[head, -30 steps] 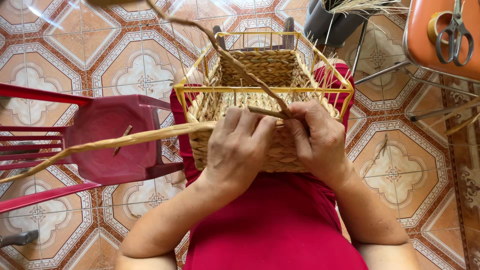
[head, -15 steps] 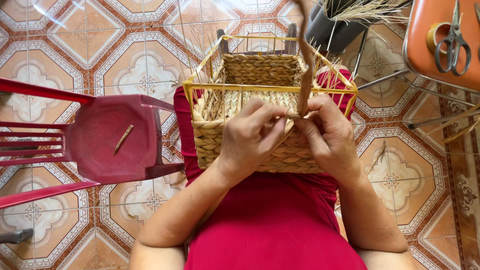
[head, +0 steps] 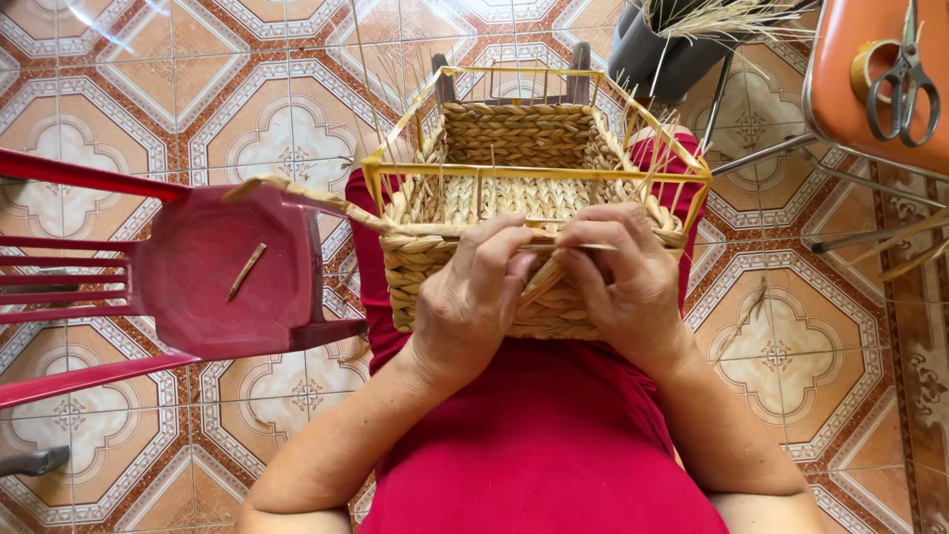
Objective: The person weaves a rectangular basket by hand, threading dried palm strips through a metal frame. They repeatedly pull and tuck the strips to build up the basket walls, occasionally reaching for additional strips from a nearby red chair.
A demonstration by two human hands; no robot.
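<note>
We hold a half-woven straw basket point(head: 514, 188) on our lap, at the centre of the frame, its braided walls built up inside a yellow wire frame point(head: 539, 175) whose top rail runs across just above our knuckles. The near wall faces us, and both hands work at its upper edge. Our left hand point(head: 473, 297) sits at about seven o'clock from the basket's middle, fingers curled together and pressed against the braid, thumb tucked toward the centre. Our right hand point(head: 625, 282) sits at about five o'clock, fingers bent and pinched together on a thin straw strand point(head: 539, 282) that slants down between the two hands. A braided straw rope point(head: 316, 201) leaves the basket's near left corner and trails off toward nine o'clock, its loose end lying over the seat of a red plastic chair point(head: 198, 287). A short bit of straw point(head: 245, 271) rests on that seat. Loose stalks stand up from the basket rim at eleven and one o'clock. Under the basket, our red dress point(head: 554, 445) fills the six o'clock side. At one o'clock a dark bucket point(head: 652, 54) holds a bundle of dry straw point(head: 732, 18). At two o'clock an orange stool point(head: 870, 89) carries grey scissors point(head: 905, 79) and a roll of tape point(head: 870, 59). Patterned floor tiles point(head: 277, 129) surround everything.
</note>
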